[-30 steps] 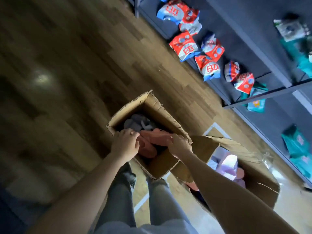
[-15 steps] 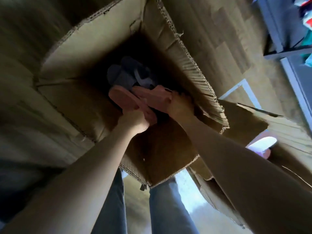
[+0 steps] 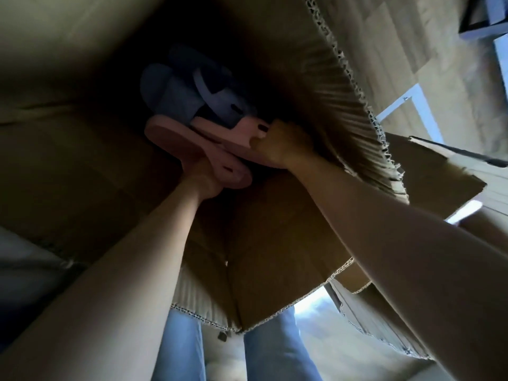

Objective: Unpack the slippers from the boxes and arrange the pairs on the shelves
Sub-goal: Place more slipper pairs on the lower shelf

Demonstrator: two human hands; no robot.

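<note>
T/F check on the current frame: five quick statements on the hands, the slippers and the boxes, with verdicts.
1. The left hand grips a pink slipper. True.
2. The right hand is empty. False: it grips the other pink slipper.
3. Grey slippers lie deeper in, beyond the pink ones. True.
4. The pink pair already sits on a shelf. False: both slippers are inside the cardboard box, in the hands.
5. Only one box is in view. False: a second box shows to the right, beyond the right forearm.
</note>
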